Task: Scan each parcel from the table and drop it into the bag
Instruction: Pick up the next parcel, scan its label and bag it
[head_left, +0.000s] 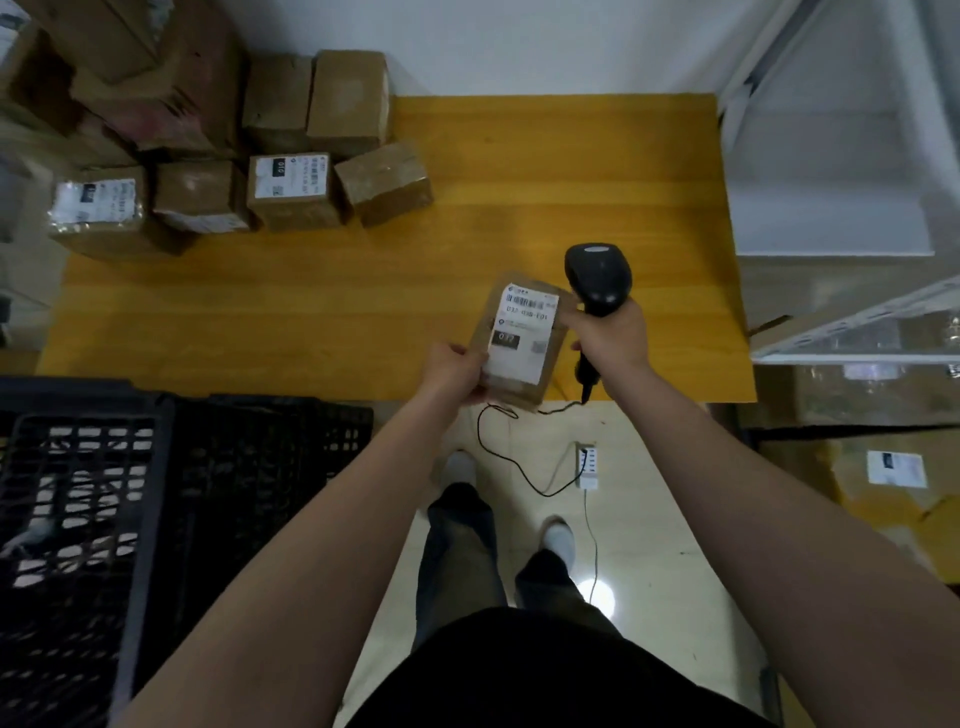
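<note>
Parcels (291, 189) far-left on table (519, 208)

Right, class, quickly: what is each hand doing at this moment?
Left hand: grips the labelled parcel by its left edge.
Right hand: grips the barcode scanner by its handle.

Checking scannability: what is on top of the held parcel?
A white label with a barcode, facing up. The left hand covers its lower-left corner; the underside of the parcel is hidden.
</note>
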